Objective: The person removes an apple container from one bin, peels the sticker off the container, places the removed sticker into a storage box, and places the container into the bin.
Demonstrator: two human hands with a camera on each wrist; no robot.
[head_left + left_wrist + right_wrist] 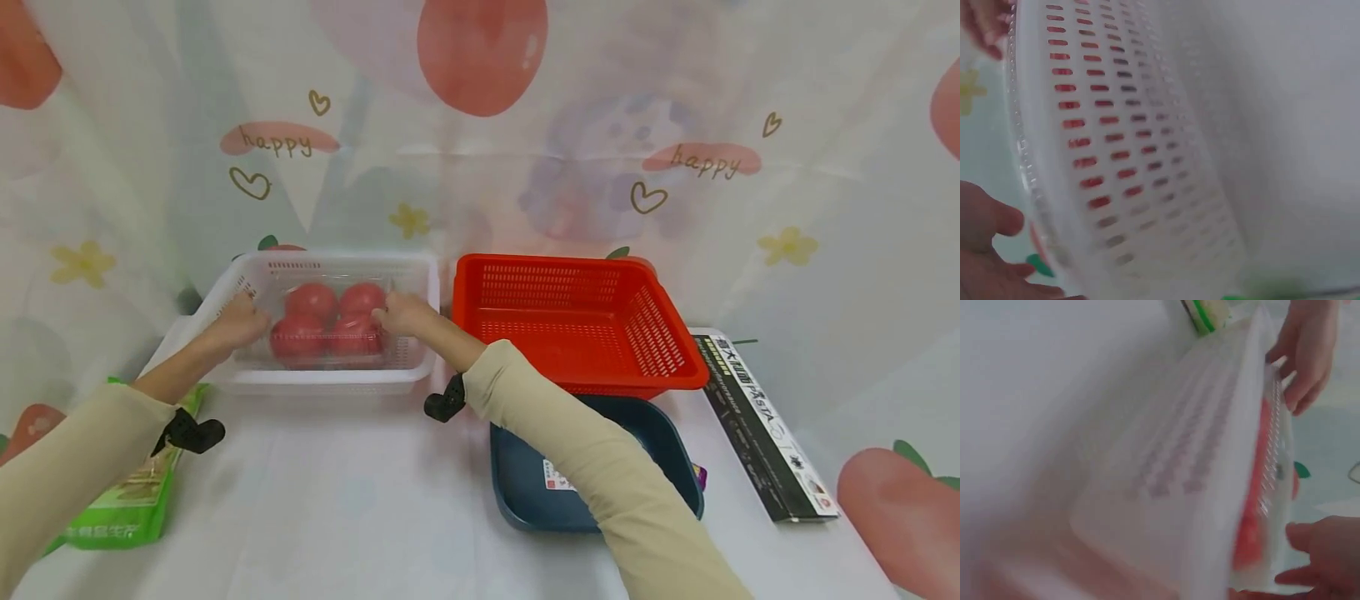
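A clear plastic box of red tomatoes [300, 336] lies inside the white slotted basket [315, 379] at the back left. My left hand [243, 321] is over the basket at the box's left end, its thumb standing apart from the fingers in the left wrist view. At the box's right end, my right hand [408, 315] overlaps the edge in the head view. The right wrist view shows that hand [1329, 556] with thumb and fingers spread and its lower fingertips partly hidden by the basket wall.
Right of the white basket stands a red basket [555, 325]. A dark blue basin [517, 500] sits in front of it, partly under my right forearm. A black-and-white pasta box [765, 433] lies far right; a green bag [120, 525] lies at left under my left sleeve.
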